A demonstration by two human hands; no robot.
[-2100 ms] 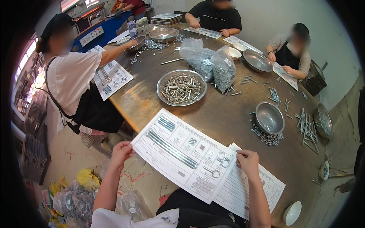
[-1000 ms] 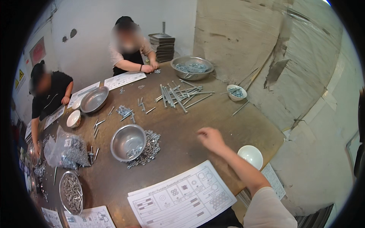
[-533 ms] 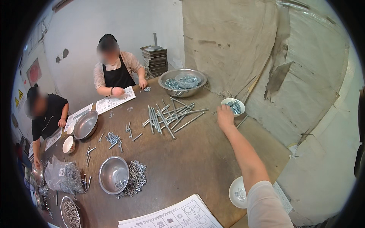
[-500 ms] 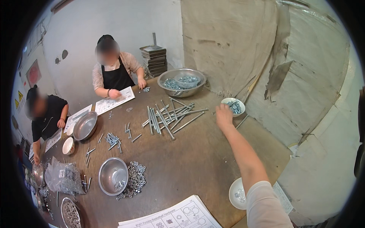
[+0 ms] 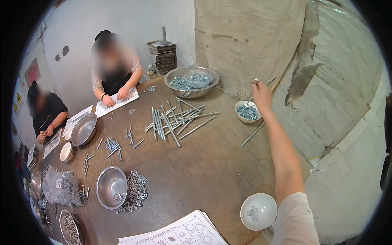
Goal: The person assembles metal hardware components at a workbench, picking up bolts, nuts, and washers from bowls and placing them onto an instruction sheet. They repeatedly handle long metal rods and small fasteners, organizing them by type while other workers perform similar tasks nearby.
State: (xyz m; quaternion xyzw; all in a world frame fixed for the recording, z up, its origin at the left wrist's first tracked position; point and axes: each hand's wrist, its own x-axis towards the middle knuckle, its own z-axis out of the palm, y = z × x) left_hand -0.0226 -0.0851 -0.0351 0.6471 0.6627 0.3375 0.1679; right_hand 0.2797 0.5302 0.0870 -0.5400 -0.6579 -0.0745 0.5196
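My right hand (image 5: 261,96) is closed around the handle of a metal spoon (image 5: 250,98), above a small white bowl (image 5: 247,120) at the table's far right. The spoon stands steeply, its lower end among the small shiny metal hardware (image 5: 248,112) in that bowl. What kind of parts these are is too small to tell. A long metal rod (image 5: 252,135) lies just in front of the bowl, beside my forearm. My left hand is out of view.
Long bolts (image 5: 175,122) lie piled mid-table; a large steel basin (image 5: 192,93) stands behind. Nearer are a steel bowl (image 5: 107,171), loose nuts (image 5: 136,190), printed sheets (image 5: 175,234) and a white bowl with clear rings (image 5: 265,204). Two co-workers sit at the far left.
My right hand has risen from the white bowl's left side to above it, and the spoon now shows in its grip. The co-workers' hands have moved, and the view has shifted slightly.
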